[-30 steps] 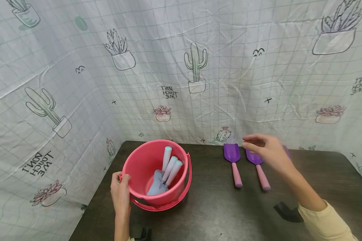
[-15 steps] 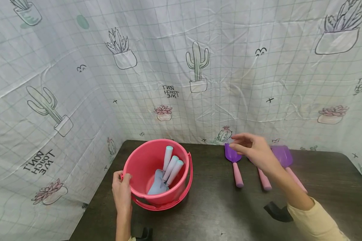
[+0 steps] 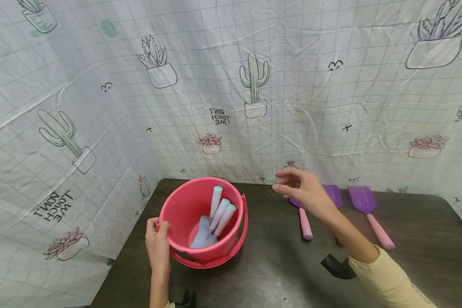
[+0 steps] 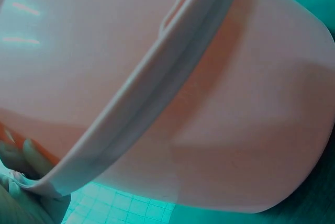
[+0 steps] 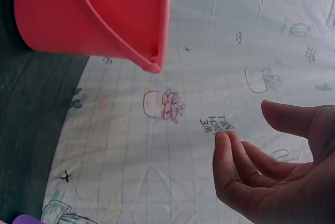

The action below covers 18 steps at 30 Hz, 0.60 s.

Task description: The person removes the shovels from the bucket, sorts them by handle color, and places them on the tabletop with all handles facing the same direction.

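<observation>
My left hand (image 3: 158,246) grips the left rim of a pink bucket (image 3: 231,246), thumb over the edge. In the left wrist view, the fingers (image 4: 39,158) curl over the bucket rim beside its handle. Inside the bucket lean three grey-blue hand shovels (image 3: 204,235) with white, mint-tipped handles. My right hand (image 3: 306,190) hovers above the table right of the bucket, fingers loosely bent, thumb apart, holding nothing. Behind and below it lie three purple-bladed shovels: the left one (image 3: 306,224) partly covered, the middle one (image 3: 333,195) mostly hidden by the arm, the right one (image 3: 381,233) fully visible.
A dark wooden table (image 3: 265,273) carries everything. White cactus-print fabric (image 3: 312,107) hangs along its back and left sides. The bucket's own handle (image 3: 215,264) hangs down in front. A black strap (image 3: 339,267) shows at the right wrist.
My right hand has moved left, from over the middle shovel toward the bucket, uncovering the right shovel. My left hand stays on the bucket rim.
</observation>
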Motion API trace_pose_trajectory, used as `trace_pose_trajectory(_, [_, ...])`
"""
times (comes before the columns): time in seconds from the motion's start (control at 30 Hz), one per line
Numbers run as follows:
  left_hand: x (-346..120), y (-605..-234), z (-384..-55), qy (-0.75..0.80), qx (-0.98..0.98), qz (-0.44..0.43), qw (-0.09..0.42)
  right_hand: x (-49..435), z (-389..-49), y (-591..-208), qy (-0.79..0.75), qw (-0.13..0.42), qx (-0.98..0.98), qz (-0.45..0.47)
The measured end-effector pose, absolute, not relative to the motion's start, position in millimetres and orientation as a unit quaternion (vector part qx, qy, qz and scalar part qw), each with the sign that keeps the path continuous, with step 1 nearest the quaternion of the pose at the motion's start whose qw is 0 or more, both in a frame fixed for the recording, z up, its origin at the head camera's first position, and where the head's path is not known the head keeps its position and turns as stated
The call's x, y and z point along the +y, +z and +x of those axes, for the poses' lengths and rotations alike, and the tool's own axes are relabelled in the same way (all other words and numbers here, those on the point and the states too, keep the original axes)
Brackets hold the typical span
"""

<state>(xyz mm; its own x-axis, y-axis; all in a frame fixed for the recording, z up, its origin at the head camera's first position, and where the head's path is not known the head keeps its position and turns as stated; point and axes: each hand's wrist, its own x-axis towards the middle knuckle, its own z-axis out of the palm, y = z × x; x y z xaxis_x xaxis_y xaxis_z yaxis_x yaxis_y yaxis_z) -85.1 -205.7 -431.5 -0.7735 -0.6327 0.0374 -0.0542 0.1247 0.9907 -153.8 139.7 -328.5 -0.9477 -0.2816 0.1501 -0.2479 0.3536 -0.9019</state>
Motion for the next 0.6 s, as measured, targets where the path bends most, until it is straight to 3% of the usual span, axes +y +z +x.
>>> trace_pose_trajectory(0.6, [-202, -432, -83, -0.605, -0.720, 0.234, 0.246, 115, -152, -334, -0.544, 0.020, 0.818, -0.185])
